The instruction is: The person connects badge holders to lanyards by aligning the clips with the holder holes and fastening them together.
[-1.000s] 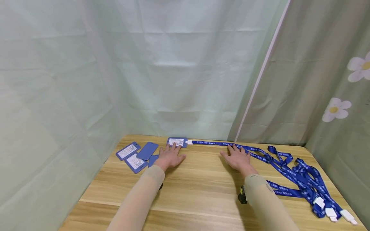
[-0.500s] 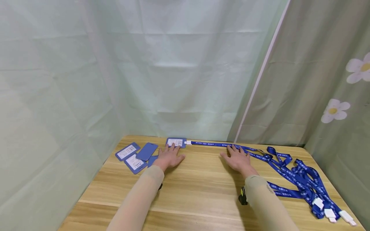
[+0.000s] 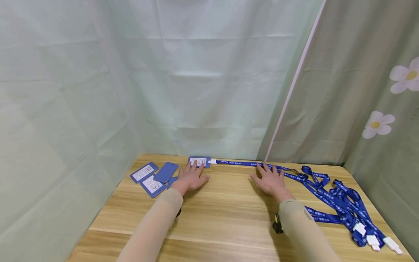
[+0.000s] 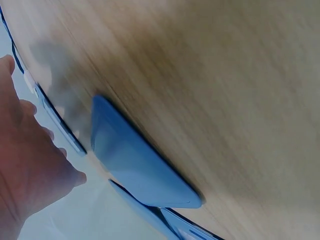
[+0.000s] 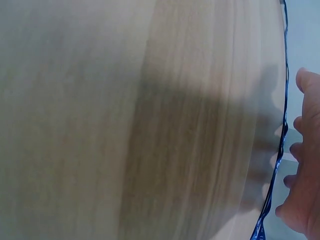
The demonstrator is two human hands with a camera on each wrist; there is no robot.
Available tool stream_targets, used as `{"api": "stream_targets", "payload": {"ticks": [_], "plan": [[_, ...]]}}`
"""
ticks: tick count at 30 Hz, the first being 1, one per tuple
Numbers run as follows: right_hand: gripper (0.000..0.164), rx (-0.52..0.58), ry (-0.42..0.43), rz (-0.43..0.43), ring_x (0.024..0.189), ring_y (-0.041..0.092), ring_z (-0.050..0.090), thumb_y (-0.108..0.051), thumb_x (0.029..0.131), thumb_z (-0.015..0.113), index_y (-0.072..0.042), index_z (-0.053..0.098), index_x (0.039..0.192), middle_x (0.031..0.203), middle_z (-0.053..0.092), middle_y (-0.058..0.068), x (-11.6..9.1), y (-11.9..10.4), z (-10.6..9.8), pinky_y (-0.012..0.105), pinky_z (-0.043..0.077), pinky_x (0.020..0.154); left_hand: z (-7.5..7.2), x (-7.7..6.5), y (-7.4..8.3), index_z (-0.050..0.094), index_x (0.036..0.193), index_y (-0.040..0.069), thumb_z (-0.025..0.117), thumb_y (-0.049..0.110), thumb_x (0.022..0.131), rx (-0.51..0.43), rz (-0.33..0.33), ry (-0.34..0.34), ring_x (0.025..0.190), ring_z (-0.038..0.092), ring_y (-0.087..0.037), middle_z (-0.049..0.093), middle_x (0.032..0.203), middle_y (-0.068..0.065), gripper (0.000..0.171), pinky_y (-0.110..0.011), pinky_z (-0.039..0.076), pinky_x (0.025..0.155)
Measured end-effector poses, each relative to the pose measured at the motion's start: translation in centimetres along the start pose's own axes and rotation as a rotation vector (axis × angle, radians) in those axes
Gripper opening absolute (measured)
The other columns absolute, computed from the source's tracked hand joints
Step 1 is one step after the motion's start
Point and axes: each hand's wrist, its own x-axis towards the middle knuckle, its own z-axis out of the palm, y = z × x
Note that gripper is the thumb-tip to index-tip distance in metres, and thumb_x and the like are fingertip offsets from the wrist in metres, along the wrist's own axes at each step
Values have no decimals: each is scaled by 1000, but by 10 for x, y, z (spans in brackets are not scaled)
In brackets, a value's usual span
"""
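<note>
Looking down from my head, I see my left hand (image 3: 191,179) just left of the middle, fingers spread wide, tips over the low edge of a blue name card (image 3: 205,159). A white clip (image 3: 213,162) sits at its right end, and a flat blue strap (image 3: 234,163) runs right from there. My right hand (image 3: 269,181) is right of the middle, fingers wide too, tips at the strap. More blue cards (image 3: 166,172) lie at the left, and a messy heap of straps (image 3: 342,207) at the lower right.

From my left wrist, my hand is at the left edge; a plain blue card (image 4: 140,155) lies low in the middle.

From my right wrist, the strap runs down the right side, beside my fingertips. I cannot tell if they touch.
</note>
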Motion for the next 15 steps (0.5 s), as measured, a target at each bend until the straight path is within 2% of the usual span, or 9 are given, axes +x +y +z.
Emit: {"api": "stream_targets", "payload": {"ticks": [9, 15], "plan": [[79, -25, 12, -14, 150, 56, 5, -64, 104, 38, -13, 28, 163, 168, 14, 21, -6, 0, -3, 75, -5, 113, 0, -4, 2, 23, 165, 20, 33, 67, 103, 22, 13, 10, 155, 5, -43, 11, 169, -18, 78, -68, 3, 119], [80, -36, 21, -25, 149, 57, 6, -66, 103, 38, -14, 26, 164, 168, 16, 22, -12, 3, -6, 76, -4, 113, 3, -4, 3, 23, 165, 18, 34, 64, 104, 27, 52, 3, 154, 6, -43, 11, 169, -18, 77, -68, 0, 119]]}}
